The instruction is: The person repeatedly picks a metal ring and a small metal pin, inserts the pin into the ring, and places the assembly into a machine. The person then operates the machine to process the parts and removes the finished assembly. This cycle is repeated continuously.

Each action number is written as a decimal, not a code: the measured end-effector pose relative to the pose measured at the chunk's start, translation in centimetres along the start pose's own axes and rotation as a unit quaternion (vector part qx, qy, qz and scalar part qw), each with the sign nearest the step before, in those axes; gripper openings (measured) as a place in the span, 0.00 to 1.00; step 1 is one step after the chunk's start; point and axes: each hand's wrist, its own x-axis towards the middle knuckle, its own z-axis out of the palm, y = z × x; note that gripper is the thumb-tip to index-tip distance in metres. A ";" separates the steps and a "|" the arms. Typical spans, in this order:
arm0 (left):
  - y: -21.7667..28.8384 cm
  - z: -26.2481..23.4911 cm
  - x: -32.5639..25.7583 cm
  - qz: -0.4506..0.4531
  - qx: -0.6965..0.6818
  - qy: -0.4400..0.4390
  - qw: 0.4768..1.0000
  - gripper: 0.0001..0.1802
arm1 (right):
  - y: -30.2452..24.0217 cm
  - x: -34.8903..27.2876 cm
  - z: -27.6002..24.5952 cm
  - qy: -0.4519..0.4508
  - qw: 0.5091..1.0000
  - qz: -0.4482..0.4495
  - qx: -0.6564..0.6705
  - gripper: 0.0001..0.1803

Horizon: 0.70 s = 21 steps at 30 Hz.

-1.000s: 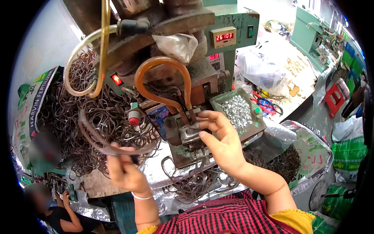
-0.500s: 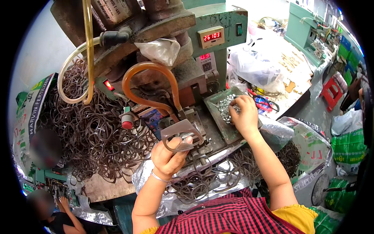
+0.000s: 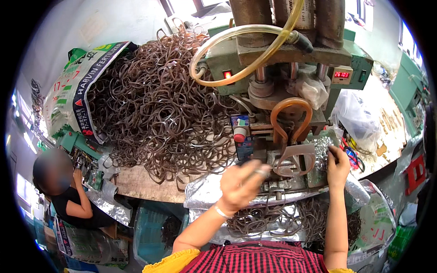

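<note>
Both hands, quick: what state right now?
Left hand: blurred by the press; grip can't be told.
Right hand: curled at the metal bits; can't tell whether it holds any.

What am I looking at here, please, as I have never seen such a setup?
Every picture comes from a camera on a person's head, looking down. Ahead stands a press-like machine with a looped orange tube. On the wooden bench to its left lies a heap of brown loops. One brown band is at the machine, just right of the person's blurred left hand. The bare right hand is at the small silvery pieces; whether either hand holds anything is hard to tell.
</note>
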 end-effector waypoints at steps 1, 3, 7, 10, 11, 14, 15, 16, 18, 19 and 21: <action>-1.4 -0.8 -0.6 -0.027 0.058 0.049 0.997 0.14 | 0.4 -0.3 -0.3 -0.004 1.000 0.000 0.014 0.09; -6.0 -3.5 0.5 -0.147 0.147 0.134 0.969 0.11 | 0.0 -0.8 -0.9 0.002 0.999 -0.009 0.034 0.08; -16.7 -8.1 2.3 -0.220 0.337 0.082 0.912 0.10 | -2.0 0.0 -0.5 -0.006 0.998 -0.006 0.069 0.07; -23.2 -8.5 4.1 -0.216 0.384 0.026 0.898 0.08 | -2.9 0.5 0.4 -0.003 0.997 -0.041 0.065 0.07; -24.6 -8.5 5.0 -0.216 0.405 0.003 0.888 0.08 | -3.3 0.6 0.5 -0.001 0.997 -0.045 0.066 0.07; -28.4 -6.5 7.4 -0.414 0.385 -0.038 0.824 0.24 | -2.8 0.5 0.7 -0.006 0.998 -0.033 0.059 0.07; -28.3 -6.0 8.5 -0.473 0.399 -0.079 0.781 0.34 | -3.2 0.2 0.4 -0.011 0.998 -0.006 0.064 0.06; -28.7 -5.8 8.8 -0.485 0.398 -0.099 0.773 0.36 | -3.1 0.0 0.3 -0.006 0.998 -0.014 0.055 0.06; -31.1 -5.0 7.7 -0.501 0.365 -0.133 0.774 0.35 | -2.2 -0.8 -0.3 0.003 0.999 -0.018 0.036 0.07; -33.2 -5.3 7.2 -0.501 0.340 -0.139 0.783 0.33 | -2.0 -1.2 -0.8 0.009 0.999 -0.018 0.037 0.07; -43.3 -10.9 3.0 -0.534 0.205 -0.083 0.816 0.24 | -2.8 -2.3 -1.9 0.002 0.997 0.008 0.079 0.07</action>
